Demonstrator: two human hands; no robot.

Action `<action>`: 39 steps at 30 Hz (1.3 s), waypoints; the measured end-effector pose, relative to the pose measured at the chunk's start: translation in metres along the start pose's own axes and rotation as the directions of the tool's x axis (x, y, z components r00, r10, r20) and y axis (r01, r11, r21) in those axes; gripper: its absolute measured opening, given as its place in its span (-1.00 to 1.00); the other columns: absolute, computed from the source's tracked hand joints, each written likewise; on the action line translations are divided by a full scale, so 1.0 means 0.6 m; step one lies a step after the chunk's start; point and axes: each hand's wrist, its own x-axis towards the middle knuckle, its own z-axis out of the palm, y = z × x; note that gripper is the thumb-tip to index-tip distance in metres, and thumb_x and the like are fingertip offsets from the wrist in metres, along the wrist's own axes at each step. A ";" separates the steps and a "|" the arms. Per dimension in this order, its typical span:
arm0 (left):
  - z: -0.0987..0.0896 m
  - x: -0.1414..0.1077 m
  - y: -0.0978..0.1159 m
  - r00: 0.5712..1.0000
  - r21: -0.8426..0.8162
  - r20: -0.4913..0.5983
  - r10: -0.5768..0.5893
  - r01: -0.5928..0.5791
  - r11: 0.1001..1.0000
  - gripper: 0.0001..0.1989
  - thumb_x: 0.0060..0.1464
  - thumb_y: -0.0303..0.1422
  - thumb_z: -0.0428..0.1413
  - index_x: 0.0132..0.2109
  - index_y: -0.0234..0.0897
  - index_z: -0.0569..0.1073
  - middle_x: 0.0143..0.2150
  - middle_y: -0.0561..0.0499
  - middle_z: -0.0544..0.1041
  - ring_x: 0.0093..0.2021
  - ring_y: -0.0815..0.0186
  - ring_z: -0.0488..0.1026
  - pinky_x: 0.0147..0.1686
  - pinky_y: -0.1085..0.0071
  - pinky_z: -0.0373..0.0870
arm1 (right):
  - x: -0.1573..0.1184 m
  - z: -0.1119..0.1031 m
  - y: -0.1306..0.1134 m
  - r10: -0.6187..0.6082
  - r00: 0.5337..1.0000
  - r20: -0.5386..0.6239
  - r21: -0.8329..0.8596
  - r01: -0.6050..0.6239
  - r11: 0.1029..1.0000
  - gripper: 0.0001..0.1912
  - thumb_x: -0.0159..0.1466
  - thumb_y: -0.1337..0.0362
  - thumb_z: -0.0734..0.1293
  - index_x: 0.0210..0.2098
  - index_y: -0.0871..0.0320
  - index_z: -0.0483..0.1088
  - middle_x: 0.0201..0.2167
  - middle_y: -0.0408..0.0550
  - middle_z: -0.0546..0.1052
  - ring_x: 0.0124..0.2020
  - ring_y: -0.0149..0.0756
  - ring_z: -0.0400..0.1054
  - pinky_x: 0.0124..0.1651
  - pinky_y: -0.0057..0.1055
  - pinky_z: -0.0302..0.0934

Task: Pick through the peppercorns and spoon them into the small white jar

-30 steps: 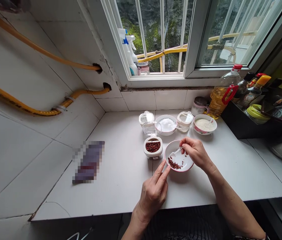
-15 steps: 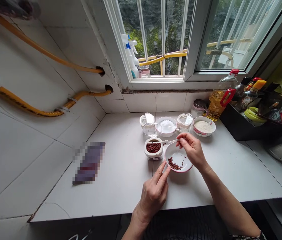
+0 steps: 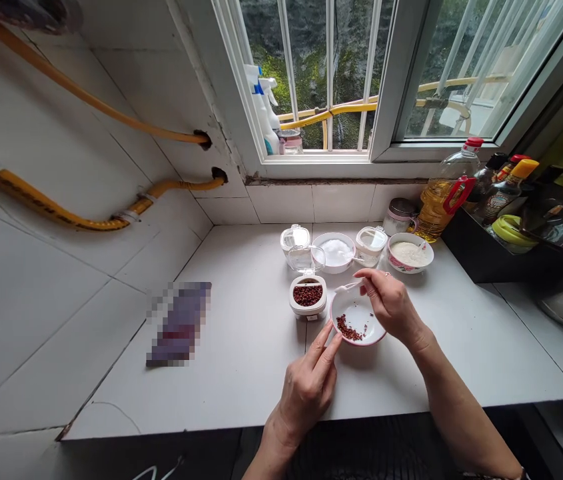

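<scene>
My left hand (image 3: 308, 383) reaches up from below, two fingers stretched out with their tips touching the near-left rim of a small white bowl (image 3: 374, 328) with a pink edge. Reddish-brown peppercorns (image 3: 350, 329) lie in the bottom of the bowl. Pinched in my right hand (image 3: 390, 303) is a small white spoon (image 3: 346, 288), its head over the bowl's far-left rim; whether anything is in it I cannot make out. Just left of the bowl stands a lidded seasoning jar (image 3: 308, 295), its lid raised and many peppercorns inside.
Behind stand two clear-lidded jars (image 3: 295, 237), a bowl of white grains (image 3: 334, 252) and a flowered bowl of pale powder (image 3: 410, 253). An oil bottle (image 3: 436, 203) and a black box of bottles (image 3: 484, 257) are at right. A blurred dark packet (image 3: 181, 327) lies left.
The spoon in my right hand has swung from beside the peppercorn jar to over the bowl. My left hand stays at the bowl's rim. The whole view has shifted slightly.
</scene>
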 end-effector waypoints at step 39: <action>0.001 -0.001 -0.002 1.000 -0.010 -0.018 0.019 -0.020 1.000 -0.43 0.21 -0.71 -0.04 0.34 -0.38 0.26 0.28 -0.37 0.38 0.22 0.12 0.46 -0.08 0.44 0.58 | -0.006 -0.030 0.013 0.422 0.836 0.351 0.307 -0.529 0.791 -0.74 0.27 0.22 0.26 -0.51 0.17 0.42 -0.61 -0.16 0.49 -0.58 -0.44 0.18 -0.47 -0.47 0.04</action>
